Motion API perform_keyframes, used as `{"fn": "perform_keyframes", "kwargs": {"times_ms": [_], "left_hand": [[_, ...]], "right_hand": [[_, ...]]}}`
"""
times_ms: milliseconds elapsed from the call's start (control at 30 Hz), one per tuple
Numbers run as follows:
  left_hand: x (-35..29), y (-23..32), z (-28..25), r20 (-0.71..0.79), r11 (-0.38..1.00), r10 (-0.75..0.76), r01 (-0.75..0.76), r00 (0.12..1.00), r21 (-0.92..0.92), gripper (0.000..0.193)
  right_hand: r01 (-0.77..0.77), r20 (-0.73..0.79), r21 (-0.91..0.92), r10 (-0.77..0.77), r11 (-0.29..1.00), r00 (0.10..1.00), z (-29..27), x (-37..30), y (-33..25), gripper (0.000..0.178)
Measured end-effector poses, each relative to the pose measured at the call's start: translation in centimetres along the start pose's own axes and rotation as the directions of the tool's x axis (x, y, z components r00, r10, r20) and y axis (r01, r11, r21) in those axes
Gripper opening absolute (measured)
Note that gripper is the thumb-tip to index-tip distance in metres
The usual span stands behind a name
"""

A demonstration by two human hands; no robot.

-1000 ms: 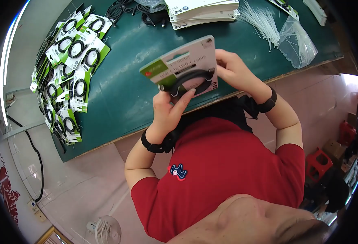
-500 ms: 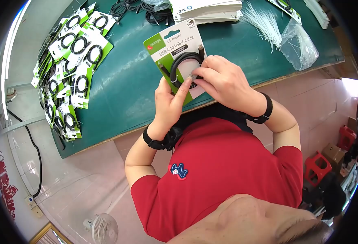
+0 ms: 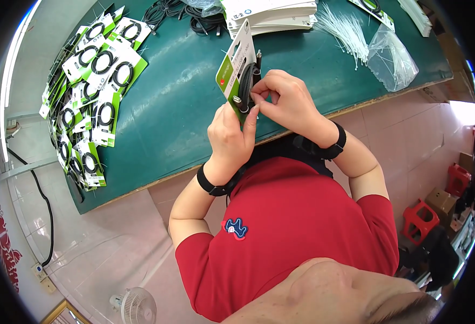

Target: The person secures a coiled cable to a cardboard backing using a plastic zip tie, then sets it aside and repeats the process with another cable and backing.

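Observation:
Above the table's near edge, my left hand (image 3: 229, 135) grips the lower part of a white and green backing card (image 3: 241, 46), thumb at the front. A coiled black cable (image 3: 246, 81) sits against the card, its metal plugs showing above and below. The card is turned nearly edge-on, so most of its face is hidden. My right hand (image 3: 291, 102) is beside the coil, thumb and forefinger pinched together at its right edge. Whatever is between those fingertips is too small to make out.
Carded cables (image 3: 105, 62) lie heaped at the green table's (image 3: 172, 102) left end. Along the back are loose black cables (image 3: 205, 24), a stack of cards (image 3: 270, 16), white cable ties (image 3: 345, 35) and a clear plastic bag (image 3: 391, 62). Red stools (image 3: 420, 221) stand right.
The card has turned from facing me to nearly edge-on. My right hand has shifted slightly left, its fingers still pinched at the cable; my left hand keeps its grip, a little further right.

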State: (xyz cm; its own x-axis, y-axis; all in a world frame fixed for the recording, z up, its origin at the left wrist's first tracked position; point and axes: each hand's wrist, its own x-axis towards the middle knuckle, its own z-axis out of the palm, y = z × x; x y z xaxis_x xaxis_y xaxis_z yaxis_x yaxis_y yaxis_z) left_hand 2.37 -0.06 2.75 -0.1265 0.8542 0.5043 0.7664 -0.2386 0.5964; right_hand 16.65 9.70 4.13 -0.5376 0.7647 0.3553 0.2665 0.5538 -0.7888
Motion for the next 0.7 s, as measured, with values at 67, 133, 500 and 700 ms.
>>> {"fn": "perform_keyframes", "kwargs": {"times_ms": [67,133,500,700], "left_hand": [[0.1,0.1,-0.2,0.003,0.997,-0.039,0.039,0.999,-0.071,0.027],[0.1,0.2,-0.2,0.003,0.992,-0.059,0.059,0.998,-0.108,0.027],[0.2,-0.3,-0.7,0.095,0.982,-0.108,0.121,0.99,-0.143,0.029],[0.1,-0.5,-1.1,0.172,0.937,-0.229,0.265,0.958,-0.227,0.029]], "right_hand": [[-0.036,0.032,0.032,0.035,0.999,0.999,-0.2,0.0,-0.2,0.007],[-0.016,0.034,0.03,0.015,0.999,0.999,-0.1,0.0,-0.5,0.007],[0.399,0.146,-0.115,-0.382,0.91,0.913,-0.9,0.5,1.0,0.013],[0.45,0.216,-0.128,-0.418,0.884,0.883,-0.5,0.0,1.9,0.016]]}}
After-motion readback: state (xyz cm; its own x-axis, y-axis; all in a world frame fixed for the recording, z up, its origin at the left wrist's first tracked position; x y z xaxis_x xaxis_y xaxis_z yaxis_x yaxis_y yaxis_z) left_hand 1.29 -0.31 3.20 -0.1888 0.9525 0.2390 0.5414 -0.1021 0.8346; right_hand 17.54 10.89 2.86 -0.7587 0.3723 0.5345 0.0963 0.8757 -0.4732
